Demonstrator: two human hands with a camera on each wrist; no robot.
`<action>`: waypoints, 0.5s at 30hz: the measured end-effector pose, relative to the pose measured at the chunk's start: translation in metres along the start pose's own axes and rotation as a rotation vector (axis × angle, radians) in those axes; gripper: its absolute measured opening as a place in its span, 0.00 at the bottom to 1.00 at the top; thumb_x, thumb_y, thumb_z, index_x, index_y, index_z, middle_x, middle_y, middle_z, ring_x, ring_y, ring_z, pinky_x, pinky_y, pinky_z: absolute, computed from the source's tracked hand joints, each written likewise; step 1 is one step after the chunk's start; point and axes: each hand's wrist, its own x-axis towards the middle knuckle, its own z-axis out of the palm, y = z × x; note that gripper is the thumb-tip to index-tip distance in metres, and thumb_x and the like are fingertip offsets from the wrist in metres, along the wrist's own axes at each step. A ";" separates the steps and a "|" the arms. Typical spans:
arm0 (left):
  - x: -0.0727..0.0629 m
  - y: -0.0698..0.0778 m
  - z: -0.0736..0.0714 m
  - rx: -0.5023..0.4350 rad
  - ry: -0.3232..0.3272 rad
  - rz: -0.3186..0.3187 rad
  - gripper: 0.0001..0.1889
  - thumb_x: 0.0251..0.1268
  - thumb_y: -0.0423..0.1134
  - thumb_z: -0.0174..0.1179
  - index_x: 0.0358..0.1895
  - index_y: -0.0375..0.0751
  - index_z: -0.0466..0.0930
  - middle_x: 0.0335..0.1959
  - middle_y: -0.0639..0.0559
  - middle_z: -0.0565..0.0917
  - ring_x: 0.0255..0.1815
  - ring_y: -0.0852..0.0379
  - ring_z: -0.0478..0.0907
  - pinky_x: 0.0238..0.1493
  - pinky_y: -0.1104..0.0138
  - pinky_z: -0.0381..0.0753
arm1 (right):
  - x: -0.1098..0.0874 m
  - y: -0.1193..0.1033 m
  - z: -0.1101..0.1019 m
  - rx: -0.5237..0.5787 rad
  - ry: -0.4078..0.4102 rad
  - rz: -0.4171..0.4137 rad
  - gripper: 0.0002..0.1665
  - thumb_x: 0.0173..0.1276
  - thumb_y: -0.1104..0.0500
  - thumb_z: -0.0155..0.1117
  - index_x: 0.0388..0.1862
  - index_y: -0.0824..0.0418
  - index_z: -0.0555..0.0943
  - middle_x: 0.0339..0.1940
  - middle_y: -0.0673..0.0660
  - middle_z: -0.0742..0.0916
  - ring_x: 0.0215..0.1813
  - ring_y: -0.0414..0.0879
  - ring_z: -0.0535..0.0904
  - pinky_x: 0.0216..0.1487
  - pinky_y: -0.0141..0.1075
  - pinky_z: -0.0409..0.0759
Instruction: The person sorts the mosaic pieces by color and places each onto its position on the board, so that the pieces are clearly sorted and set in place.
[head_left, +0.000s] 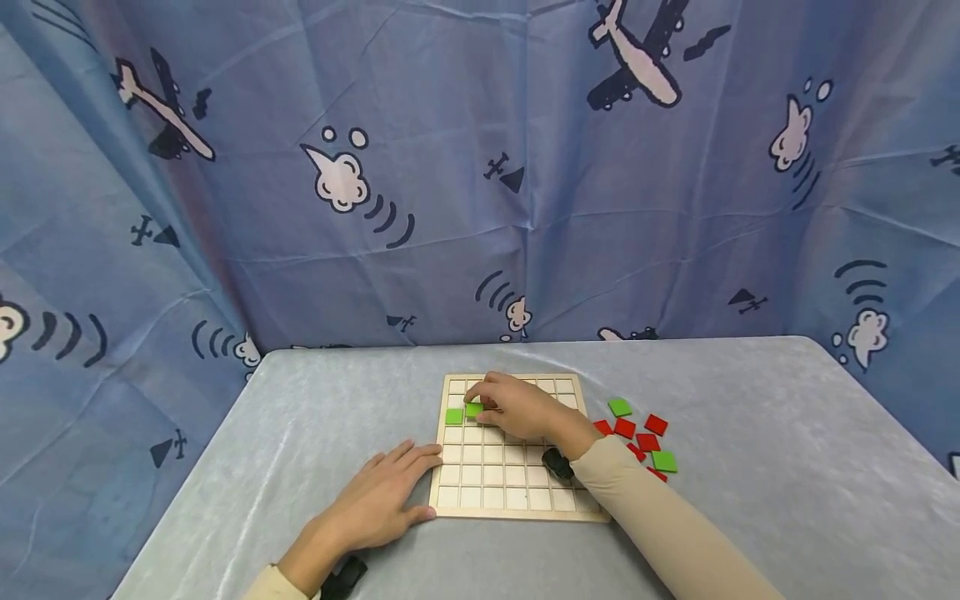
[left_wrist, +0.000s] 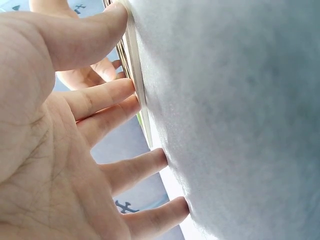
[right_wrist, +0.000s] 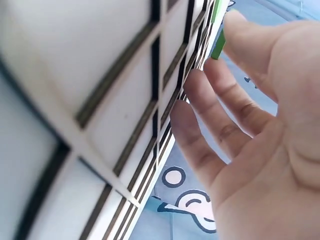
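A square wooden grid board (head_left: 517, 515) lies on the table, with one green tile (head_left: 453, 416) in a cell near its left side. My right hand (head_left: 517, 407) reaches over the board's upper left part and pinches a second green tile (head_left: 474, 410) between thumb and finger, just right of the first. In the right wrist view this green tile (right_wrist: 218, 46) stands tilted at the thumb tip, close over the grid. My left hand (head_left: 382, 498) rests at the board's left edge, fingers spread and fairly straight. The left wrist view has its thumb and fingertips (left_wrist: 127, 87) at that edge.
Right of the board lie loose tiles: several red tiles (head_left: 648, 442), a green tile (head_left: 619, 407) farther back and another green tile (head_left: 664, 462) nearer. My right forearm partly covers the board's right side. A blue printed curtain (head_left: 450, 275) hangs behind the grey-covered table (head_left: 337, 392).
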 end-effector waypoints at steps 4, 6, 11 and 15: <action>-0.001 0.000 0.002 -0.002 0.001 -0.003 0.31 0.65 0.52 0.64 0.69 0.48 0.70 0.75 0.54 0.68 0.76 0.36 0.62 0.66 0.34 0.65 | 0.000 -0.003 0.002 -0.040 -0.001 -0.007 0.16 0.72 0.53 0.64 0.58 0.49 0.82 0.43 0.48 0.80 0.42 0.39 0.76 0.48 0.38 0.78; -0.002 0.000 0.002 -0.002 -0.002 -0.006 0.31 0.66 0.53 0.64 0.70 0.48 0.70 0.75 0.55 0.67 0.76 0.36 0.62 0.67 0.34 0.65 | -0.001 -0.004 0.004 -0.067 -0.007 -0.009 0.16 0.72 0.52 0.64 0.58 0.49 0.82 0.45 0.48 0.81 0.43 0.39 0.76 0.49 0.38 0.78; -0.002 0.000 0.003 0.009 0.008 -0.005 0.31 0.66 0.52 0.64 0.69 0.48 0.70 0.75 0.55 0.68 0.76 0.36 0.62 0.67 0.34 0.65 | -0.002 -0.006 0.004 -0.103 -0.001 -0.026 0.15 0.72 0.52 0.65 0.56 0.49 0.82 0.45 0.49 0.81 0.44 0.40 0.76 0.48 0.38 0.78; -0.001 0.000 0.002 0.015 0.014 -0.004 0.31 0.65 0.52 0.64 0.69 0.48 0.70 0.74 0.54 0.68 0.76 0.36 0.62 0.67 0.34 0.65 | -0.002 -0.007 0.002 -0.114 0.007 -0.031 0.15 0.71 0.53 0.66 0.56 0.49 0.82 0.44 0.49 0.81 0.44 0.40 0.77 0.48 0.38 0.78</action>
